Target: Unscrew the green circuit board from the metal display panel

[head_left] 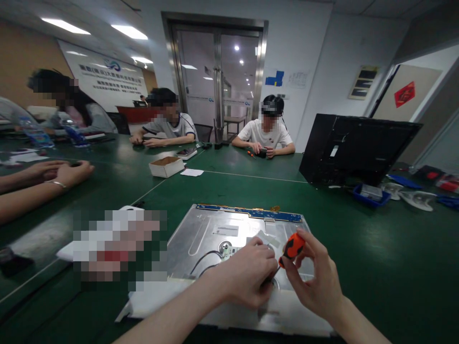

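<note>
Screwdriver (292,247) gripped by right hand (315,282) over metal panel (201,234).

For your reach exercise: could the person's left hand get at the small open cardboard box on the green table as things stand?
Probably not without leaning. The left hand rests on the metal panel, steadying the orange screwdriver tip; the cardboard box sits well beyond the panel. Only bare green table lies between.
</note>
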`<action>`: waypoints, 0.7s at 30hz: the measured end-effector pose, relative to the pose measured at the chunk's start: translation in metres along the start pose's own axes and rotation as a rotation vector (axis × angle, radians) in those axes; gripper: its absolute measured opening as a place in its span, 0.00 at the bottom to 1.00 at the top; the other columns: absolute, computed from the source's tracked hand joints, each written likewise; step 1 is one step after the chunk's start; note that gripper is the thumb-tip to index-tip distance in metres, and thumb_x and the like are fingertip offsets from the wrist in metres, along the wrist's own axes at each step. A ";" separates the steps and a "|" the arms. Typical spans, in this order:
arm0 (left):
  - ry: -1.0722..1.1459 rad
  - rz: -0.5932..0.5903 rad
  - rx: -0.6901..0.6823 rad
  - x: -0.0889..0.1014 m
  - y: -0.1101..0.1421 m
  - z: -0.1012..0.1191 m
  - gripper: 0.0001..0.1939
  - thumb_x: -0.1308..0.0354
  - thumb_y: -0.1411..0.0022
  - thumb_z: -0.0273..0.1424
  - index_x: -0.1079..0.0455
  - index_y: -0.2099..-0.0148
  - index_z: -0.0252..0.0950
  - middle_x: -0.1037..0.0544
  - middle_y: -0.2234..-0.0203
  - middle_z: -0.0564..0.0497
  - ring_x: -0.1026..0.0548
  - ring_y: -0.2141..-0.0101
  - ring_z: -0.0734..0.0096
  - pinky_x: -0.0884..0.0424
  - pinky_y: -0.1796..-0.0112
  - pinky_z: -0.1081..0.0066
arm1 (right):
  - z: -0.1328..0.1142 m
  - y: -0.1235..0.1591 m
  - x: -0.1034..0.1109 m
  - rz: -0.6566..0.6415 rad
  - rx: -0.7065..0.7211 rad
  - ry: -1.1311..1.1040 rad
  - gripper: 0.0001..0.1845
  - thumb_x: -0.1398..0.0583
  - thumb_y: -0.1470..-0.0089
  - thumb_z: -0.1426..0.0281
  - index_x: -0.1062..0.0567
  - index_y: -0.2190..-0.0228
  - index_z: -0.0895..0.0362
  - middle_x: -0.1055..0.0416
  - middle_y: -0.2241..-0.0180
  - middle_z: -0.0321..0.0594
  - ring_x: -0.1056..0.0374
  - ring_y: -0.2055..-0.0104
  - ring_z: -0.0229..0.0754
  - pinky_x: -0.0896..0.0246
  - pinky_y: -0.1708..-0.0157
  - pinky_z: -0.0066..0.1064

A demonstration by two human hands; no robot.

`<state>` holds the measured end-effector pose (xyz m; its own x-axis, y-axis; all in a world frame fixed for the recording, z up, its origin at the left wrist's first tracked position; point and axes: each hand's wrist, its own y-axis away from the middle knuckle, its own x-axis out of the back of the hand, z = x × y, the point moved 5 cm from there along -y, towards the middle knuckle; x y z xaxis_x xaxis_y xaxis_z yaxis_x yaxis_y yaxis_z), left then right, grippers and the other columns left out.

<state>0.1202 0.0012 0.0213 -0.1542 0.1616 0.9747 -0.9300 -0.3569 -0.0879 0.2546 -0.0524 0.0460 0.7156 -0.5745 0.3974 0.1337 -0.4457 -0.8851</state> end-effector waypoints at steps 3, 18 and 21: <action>0.000 -0.008 -0.005 0.002 0.000 0.001 0.05 0.36 0.40 0.27 0.30 0.65 0.37 0.19 0.62 0.47 0.22 0.59 0.57 0.31 0.51 0.58 | -0.001 -0.003 0.001 0.004 0.024 -0.001 0.31 0.42 0.27 0.67 0.42 0.29 0.51 0.24 0.68 0.35 0.30 0.79 0.37 0.29 0.81 0.28; 0.012 -0.023 -0.003 0.002 0.000 0.001 0.05 0.37 0.40 0.25 0.31 0.64 0.37 0.19 0.59 0.46 0.21 0.57 0.56 0.32 0.50 0.57 | -0.005 -0.008 0.002 0.000 0.035 -0.005 0.30 0.43 0.26 0.65 0.42 0.28 0.52 0.21 0.67 0.38 0.27 0.77 0.39 0.27 0.81 0.28; -0.008 -0.011 0.013 0.001 0.000 0.001 0.07 0.37 0.40 0.26 0.33 0.67 0.38 0.19 0.62 0.47 0.21 0.58 0.57 0.32 0.51 0.57 | -0.005 -0.009 0.001 -0.012 0.034 0.029 0.31 0.44 0.25 0.62 0.44 0.27 0.50 0.24 0.71 0.33 0.29 0.80 0.38 0.28 0.81 0.27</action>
<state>0.1204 0.0008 0.0229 -0.1415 0.1580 0.9772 -0.9272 -0.3669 -0.0749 0.2504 -0.0525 0.0556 0.6938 -0.5889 0.4145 0.1657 -0.4296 -0.8877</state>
